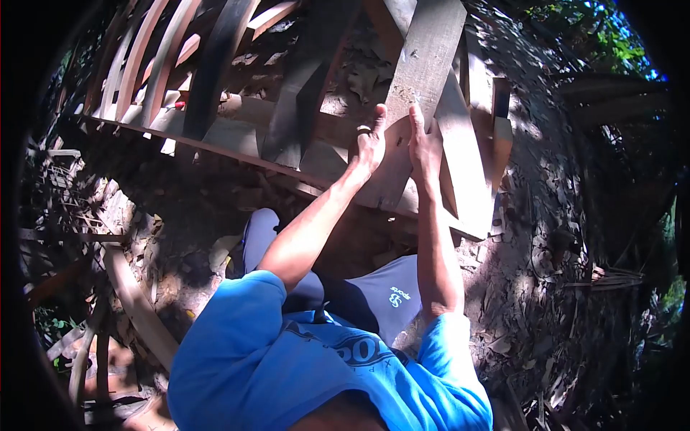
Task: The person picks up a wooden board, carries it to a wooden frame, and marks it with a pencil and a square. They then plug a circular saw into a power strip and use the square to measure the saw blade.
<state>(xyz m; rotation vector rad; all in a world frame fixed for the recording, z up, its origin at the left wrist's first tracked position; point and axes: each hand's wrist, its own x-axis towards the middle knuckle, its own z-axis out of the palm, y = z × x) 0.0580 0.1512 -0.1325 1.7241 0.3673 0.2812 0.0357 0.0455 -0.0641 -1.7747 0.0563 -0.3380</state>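
A wide wooden plank (pixel 425 61) slants up and away in front of me, its face scuffed and marked near the middle. On its left edge my left hand (pixel 371 146) is closed, thumb pointing up along the wood. My right hand (pixel 425 149) grips the opposite edge, its thumb lying on the plank's face. The fingers of both hands are partly hidden behind the wood. The plank's lower end reaches a long wooden rail (pixel 251 156) of a slatted frame. Beside my right hand, a sunlit board (pixel 462 154) leans within the same frame.
Several upright slats (pixel 169 57) stand along the frame to the left. A small red object (pixel 180 105) lies among them. Dry leaves and bark litter the ground (pixel 546 237). A curved strip of wood (pixel 136 305) lies at lower left, near other loose pieces.
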